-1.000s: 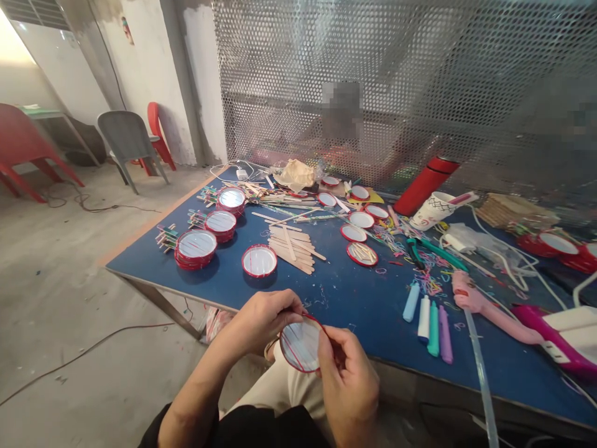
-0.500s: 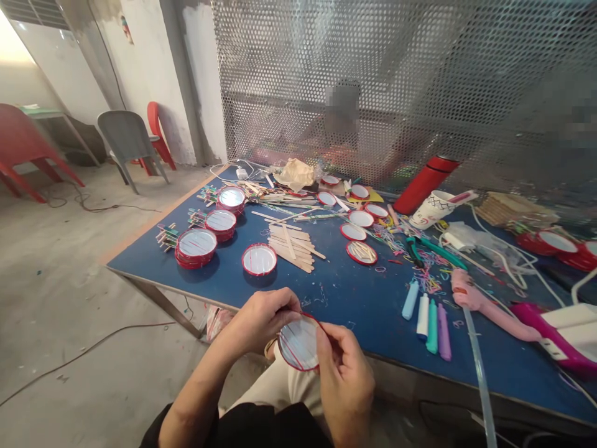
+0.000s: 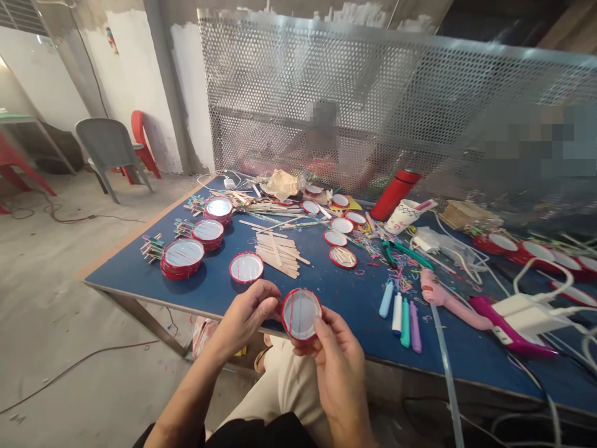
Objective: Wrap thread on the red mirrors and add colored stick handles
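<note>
A round red-rimmed jar lid (image 3: 301,313) faces me with thin red bands stretched across its pale inside. My right hand (image 3: 341,361) grips it at the lower right, thumb on the front and fingers behind. Beside the left rim, my left hand (image 3: 249,317) is closed with bent fingers; whatever its fingertips pinch is hidden. A similar banded lid (image 3: 246,267) lies on the blue table (image 3: 209,292) just beyond my left hand. Flat craft sticks (image 3: 280,254) are spread behind it.
Stacked lids with stick handles (image 3: 183,256) line the left side. A lid of short wooden pieces (image 3: 342,257), coloured bands, pliers (image 3: 410,252) and capped tubes (image 3: 405,320) lie rightward. A pink glue gun (image 3: 454,302), purple power strip (image 3: 508,330), cup (image 3: 402,216) and red bottle (image 3: 394,196) are farther right.
The lid has been raised and turned to face me more squarely. My left hand has shifted from its upper edge to its left side. The view has swung slightly right.
</note>
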A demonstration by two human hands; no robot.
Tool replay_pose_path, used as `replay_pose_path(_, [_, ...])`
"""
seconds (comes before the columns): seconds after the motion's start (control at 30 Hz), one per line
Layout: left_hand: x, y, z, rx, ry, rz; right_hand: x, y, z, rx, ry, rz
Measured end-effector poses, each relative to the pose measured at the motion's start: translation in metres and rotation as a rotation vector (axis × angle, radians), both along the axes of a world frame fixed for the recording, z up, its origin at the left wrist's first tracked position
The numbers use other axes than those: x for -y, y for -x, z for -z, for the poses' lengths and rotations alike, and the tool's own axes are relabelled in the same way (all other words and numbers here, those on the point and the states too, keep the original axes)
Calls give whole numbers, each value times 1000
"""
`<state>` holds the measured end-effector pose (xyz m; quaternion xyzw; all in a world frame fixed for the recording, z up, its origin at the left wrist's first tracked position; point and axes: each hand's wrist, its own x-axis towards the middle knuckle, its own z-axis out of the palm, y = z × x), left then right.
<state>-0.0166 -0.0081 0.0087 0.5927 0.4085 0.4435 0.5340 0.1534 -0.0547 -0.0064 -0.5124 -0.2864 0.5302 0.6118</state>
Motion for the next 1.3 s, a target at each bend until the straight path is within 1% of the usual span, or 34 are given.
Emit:
replay_pose_path(0.07, [0,2,0,-86,-72,-23,-3,3,-7,-144,35,-61])
replay_pose_path(0.13, [0,4,1,-137,-125,-20,-5,6,-12,-219,36,-76])
replay_pose_path(0.2, [0,6,2,-143,-134,7,-6,8,-16,-270,28,-95])
replay_pose_path(0.27, [1,7,2,-146,-121,6,-7,10,-19,-298,21,-120])
replay_pose_path(0.37, [2,6,-1,-156,-95,-51,-7,11,-18,-277,2,-123])
replay_pose_path(0.47, [3,6,-3,-139,-70,-68,-6,8,-14,-212,-30,-121])
replay_pose_path(0.57, [3,5,-4,-103,-29,-46,-7,6,-10,-145,-54,-148])
replay_pose_path(0.7, [2,5,-1,33,-1,36,-9,7,-9,-95,-9,-135])
replay_pose_path(0.8, [4,7,6,157,50,67,-11,8,-14,-88,30,-126])
replay_pose_path(0.87, [7,10,10,132,11,72,-13,9,-22,-71,36,-124])
replay_pose_path(0.93, [10,12,12,51,-75,103,-19,11,-32,-26,13,-120])
replay_pose_path(1.0, [12,14,11,-9,-134,133,-30,15,-43,39,-42,-124])
replay_pose_path(1.1, [12,15,6,-31,-153,139,-53,25,-51,105,-116,-139])
replay_pose_path(1.2, [12,13,3,-38,-180,121,-73,27,-47,119,-143,-123])
replay_pose_path(1.3, [13,13,2,-43,-211,118,-84,11,-36,120,-153,-48])
